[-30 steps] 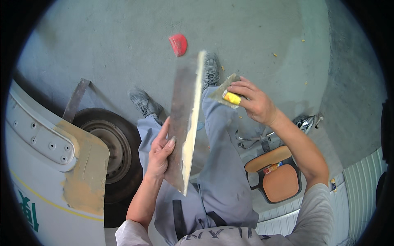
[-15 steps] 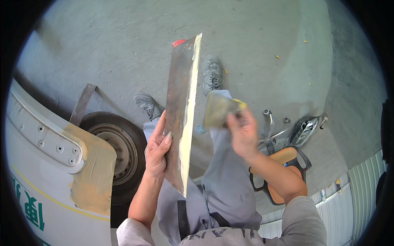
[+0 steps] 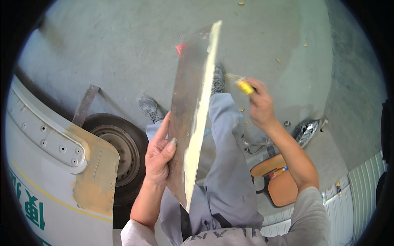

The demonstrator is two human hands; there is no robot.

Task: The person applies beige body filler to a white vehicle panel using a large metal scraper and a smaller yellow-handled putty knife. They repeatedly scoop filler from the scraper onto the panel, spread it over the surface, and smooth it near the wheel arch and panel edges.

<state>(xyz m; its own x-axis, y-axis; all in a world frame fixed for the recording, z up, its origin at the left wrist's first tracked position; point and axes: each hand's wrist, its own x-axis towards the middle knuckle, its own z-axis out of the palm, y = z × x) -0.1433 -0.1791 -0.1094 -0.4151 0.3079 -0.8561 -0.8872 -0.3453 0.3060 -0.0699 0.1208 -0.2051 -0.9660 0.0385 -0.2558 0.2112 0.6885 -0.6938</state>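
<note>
My left hand (image 3: pixel 159 155) is closed on a long, dark, stained metal plate (image 3: pixel 182 115), holding it upright and tilted in front of my legs, its thumb on the near face. A thick strip of cream putty (image 3: pixel 201 119) runs down the plate's right edge. Something red (image 3: pixel 179 50) shows behind its upper left edge. To the right of the plate and apart from it, my right hand (image 3: pixel 261 104) grips a putty knife (image 3: pixel 245 86) by its yellow end. The knife's blade is seen nearly edge-on and blurred, pointing toward the plate.
At left is a white vehicle panel (image 3: pixel 53 180) with a tan filler patch (image 3: pixel 96 176), beside a wheel (image 3: pixel 119 151). An orange-and-black seat (image 3: pixel 283 186) stands at lower right, near a chrome-and-black part (image 3: pixel 305 131). Small yellow bits (image 3: pixel 278 60) lie on the concrete floor.
My right hand has moved up and slightly right with the putty knife, turning its blade from face-on to edge-on. The metal plate has tilted, its top shifting right and up.
</note>
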